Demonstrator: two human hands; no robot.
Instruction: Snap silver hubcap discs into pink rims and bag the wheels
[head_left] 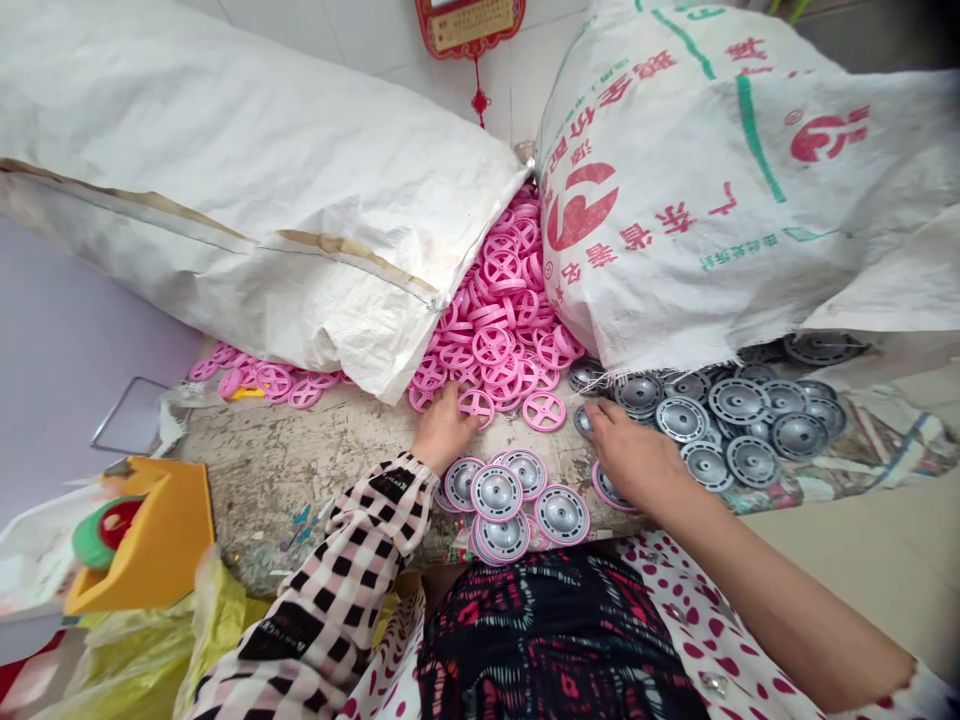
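"One pink wheel (477, 407) touches the left hand (441, 432), at the front edge of the big pink pile (504, 310); I can't tell if the fingers grip it."

"And the right hand (630, 455)?"

"Its fingertips are at the edge of a grey disc (582, 421), left of the grey heap (739, 402); I can't tell if they pinch it."

"What else is on the worn table (262, 450)?"

"Pink-edged discs (496, 493) lie bunched between the hands, close to the lap (547, 640); a plain white sack (300, 180) lies at the back left, and a printed sack (675, 200) at the back right."
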